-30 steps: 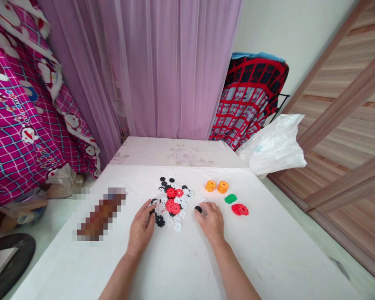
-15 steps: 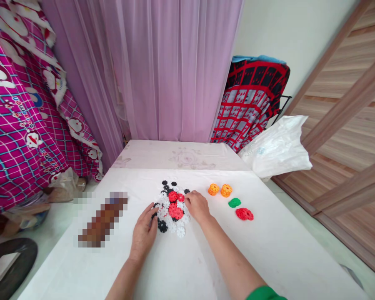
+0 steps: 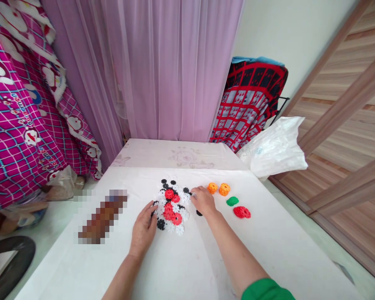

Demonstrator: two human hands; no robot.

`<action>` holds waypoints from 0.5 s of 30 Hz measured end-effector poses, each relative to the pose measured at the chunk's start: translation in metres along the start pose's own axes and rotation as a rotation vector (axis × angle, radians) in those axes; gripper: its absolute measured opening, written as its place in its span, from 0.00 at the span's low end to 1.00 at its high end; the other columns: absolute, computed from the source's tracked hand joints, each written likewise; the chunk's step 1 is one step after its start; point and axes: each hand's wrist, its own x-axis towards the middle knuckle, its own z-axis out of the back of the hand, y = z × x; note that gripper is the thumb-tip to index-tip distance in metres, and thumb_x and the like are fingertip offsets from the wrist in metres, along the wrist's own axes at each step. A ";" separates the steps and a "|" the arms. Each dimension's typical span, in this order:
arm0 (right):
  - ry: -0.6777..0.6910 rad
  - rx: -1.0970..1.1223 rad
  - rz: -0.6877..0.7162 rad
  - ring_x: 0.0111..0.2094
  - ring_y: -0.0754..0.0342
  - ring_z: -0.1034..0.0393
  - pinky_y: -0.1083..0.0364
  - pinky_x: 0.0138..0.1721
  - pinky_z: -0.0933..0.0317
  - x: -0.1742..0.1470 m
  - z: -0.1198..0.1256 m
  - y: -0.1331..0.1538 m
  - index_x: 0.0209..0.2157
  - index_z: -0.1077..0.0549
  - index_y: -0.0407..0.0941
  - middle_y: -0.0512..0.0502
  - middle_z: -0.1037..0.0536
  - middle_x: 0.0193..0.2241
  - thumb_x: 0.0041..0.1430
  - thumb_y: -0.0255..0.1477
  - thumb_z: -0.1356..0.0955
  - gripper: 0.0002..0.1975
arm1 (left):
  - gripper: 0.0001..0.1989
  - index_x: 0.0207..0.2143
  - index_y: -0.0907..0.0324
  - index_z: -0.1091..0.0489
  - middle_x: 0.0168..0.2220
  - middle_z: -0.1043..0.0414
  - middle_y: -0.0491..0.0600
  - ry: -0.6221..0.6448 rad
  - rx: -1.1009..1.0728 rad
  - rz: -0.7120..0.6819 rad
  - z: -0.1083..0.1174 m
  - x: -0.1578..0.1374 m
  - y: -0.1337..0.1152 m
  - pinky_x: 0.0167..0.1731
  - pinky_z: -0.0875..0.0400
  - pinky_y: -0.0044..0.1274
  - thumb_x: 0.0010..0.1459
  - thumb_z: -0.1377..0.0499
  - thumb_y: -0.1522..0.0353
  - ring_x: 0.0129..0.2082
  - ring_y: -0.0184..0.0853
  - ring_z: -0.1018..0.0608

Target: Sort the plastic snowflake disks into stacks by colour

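A loose heap of snowflake-shaped plastic discs lies mid-table, with white discs (image 3: 179, 229), red discs (image 3: 168, 211) and black discs (image 3: 161, 224) mixed. At its left edge rests my left hand (image 3: 144, 227), thumb and fingers apart, fingertips touching the outer pieces and holding nothing visible. On the heap's right side is my right hand (image 3: 204, 202), its fingers bent. A black snowflake disc (image 3: 192, 194) shows at its fingertips and seems pinched there; the thumb is mostly hidden. Another black disc (image 3: 199, 213) lies just below this hand.
Right of the heap stand two orange stacks (image 3: 224, 189), a green group of discs (image 3: 232, 201) and a red group of discs (image 3: 241, 212). A blurred-out brown item (image 3: 103, 216) lies at the left. A white bag (image 3: 275, 146) hangs by the far right table corner.
My right hand has moved a little right, away from the heap's middle. The red discs have shifted and spread downward; a black disc now shows under my right hand. My left hand stays put.
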 end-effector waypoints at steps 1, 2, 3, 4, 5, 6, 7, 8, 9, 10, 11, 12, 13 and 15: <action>0.016 -0.011 0.018 0.46 0.53 0.32 0.58 0.42 0.43 0.000 0.000 0.000 0.44 0.23 0.49 0.46 0.25 0.44 0.59 0.28 0.34 0.12 | 0.16 0.46 0.54 0.26 0.54 0.27 0.52 -0.001 0.002 0.003 0.000 0.000 0.000 0.54 0.29 0.36 0.61 0.50 0.65 0.53 0.40 0.24; 0.027 -0.016 0.036 0.45 0.53 0.32 0.58 0.41 0.43 -0.001 -0.001 0.002 0.42 0.23 0.50 0.46 0.25 0.43 0.59 0.27 0.35 0.11 | 0.16 0.46 0.54 0.26 0.54 0.27 0.52 0.000 0.002 0.006 0.001 0.000 -0.001 0.54 0.29 0.36 0.61 0.50 0.65 0.53 0.40 0.24; 0.035 -0.016 0.052 0.45 0.54 0.32 0.58 0.41 0.43 -0.003 -0.003 0.004 0.41 0.23 0.50 0.47 0.25 0.43 0.60 0.27 0.35 0.11 | 0.16 0.46 0.54 0.26 0.54 0.27 0.52 0.003 0.002 0.007 0.001 0.000 -0.001 0.54 0.29 0.36 0.61 0.50 0.65 0.53 0.40 0.24; 0.039 -0.012 0.068 0.45 0.54 0.32 0.59 0.41 0.44 -0.006 -0.004 0.007 0.40 0.22 0.51 0.48 0.25 0.42 0.60 0.27 0.36 0.11 | 0.16 0.46 0.55 0.26 0.55 0.27 0.52 0.007 0.000 0.008 0.001 0.000 -0.001 0.54 0.29 0.36 0.61 0.49 0.65 0.53 0.40 0.24; 0.045 -0.006 0.083 0.45 0.55 0.32 0.59 0.40 0.44 -0.009 -0.005 0.009 0.39 0.22 0.51 0.48 0.25 0.42 0.60 0.26 0.36 0.11 | 0.16 0.46 0.55 0.26 0.55 0.27 0.52 0.012 -0.003 0.008 0.002 0.000 -0.001 0.54 0.29 0.36 0.61 0.49 0.64 0.53 0.40 0.24; 0.052 -0.001 0.092 0.45 0.55 0.32 0.59 0.40 0.44 -0.012 -0.006 0.010 0.38 0.22 0.51 0.49 0.24 0.42 0.60 0.26 0.36 0.12 | 0.16 0.46 0.55 0.26 0.55 0.27 0.52 0.017 -0.006 0.009 0.002 0.000 -0.002 0.54 0.30 0.36 0.61 0.49 0.64 0.53 0.40 0.24; 0.058 0.000 0.093 0.45 0.55 0.31 0.59 0.40 0.44 -0.013 -0.005 0.010 0.37 0.22 0.51 0.49 0.24 0.42 0.60 0.25 0.37 0.12 | 0.16 0.46 0.55 0.26 0.55 0.27 0.52 0.019 -0.010 0.012 0.002 0.000 -0.002 0.54 0.30 0.36 0.61 0.49 0.64 0.53 0.40 0.24; 0.061 -0.004 0.079 0.45 0.55 0.31 0.59 0.40 0.44 -0.012 -0.003 0.010 0.37 0.22 0.51 0.49 0.24 0.42 0.60 0.25 0.37 0.12 | 0.16 0.46 0.55 0.26 0.55 0.27 0.52 0.017 -0.013 0.017 0.002 0.000 -0.002 0.54 0.30 0.36 0.61 0.49 0.64 0.53 0.40 0.24; 0.059 -0.012 0.055 0.45 0.54 0.31 0.59 0.40 0.43 -0.011 -0.001 0.008 0.37 0.22 0.51 0.49 0.23 0.42 0.60 0.25 0.37 0.13 | 0.16 0.46 0.54 0.26 0.55 0.27 0.52 0.014 -0.015 0.023 0.002 0.000 -0.003 0.54 0.30 0.36 0.61 0.49 0.64 0.53 0.40 0.24; 0.055 -0.024 0.025 0.46 0.54 0.31 0.58 0.41 0.43 -0.008 0.002 0.006 0.39 0.22 0.50 0.48 0.23 0.43 0.59 0.26 0.37 0.13 | 0.16 0.45 0.54 0.26 0.55 0.27 0.52 0.009 -0.018 0.028 0.002 0.000 -0.003 0.54 0.30 0.36 0.61 0.49 0.64 0.53 0.40 0.25; 0.056 -0.041 0.001 0.46 0.53 0.31 0.58 0.41 0.43 -0.004 0.005 0.004 0.41 0.22 0.50 0.47 0.24 0.44 0.59 0.26 0.37 0.13 | 0.16 0.45 0.54 0.26 0.55 0.27 0.51 0.007 -0.020 0.031 0.002 0.000 -0.003 0.54 0.30 0.36 0.61 0.49 0.65 0.53 0.40 0.25; 0.066 -0.060 -0.011 0.47 0.52 0.31 0.57 0.42 0.42 0.000 0.008 0.002 0.44 0.23 0.49 0.46 0.24 0.45 0.59 0.27 0.36 0.14 | 0.16 0.46 0.54 0.26 0.55 0.27 0.51 0.006 -0.022 0.032 0.002 0.000 -0.004 0.54 0.30 0.36 0.61 0.49 0.65 0.53 0.40 0.25; 0.083 -0.078 -0.010 0.48 0.51 0.31 0.57 0.42 0.42 0.004 0.010 0.001 0.46 0.23 0.49 0.45 0.24 0.46 0.58 0.27 0.36 0.15 | 0.16 0.46 0.54 0.26 0.55 0.27 0.51 0.007 -0.024 0.032 0.002 0.000 -0.004 0.54 0.30 0.36 0.60 0.49 0.65 0.53 0.40 0.25; 0.127 -0.104 0.021 0.48 0.50 0.31 0.56 0.43 0.42 0.010 0.013 0.000 0.47 0.24 0.49 0.44 0.24 0.47 0.56 0.28 0.35 0.17 | 0.16 0.46 0.54 0.26 0.55 0.27 0.51 0.008 -0.029 0.031 0.002 -0.001 -0.004 0.55 0.30 0.36 0.60 0.49 0.65 0.54 0.39 0.25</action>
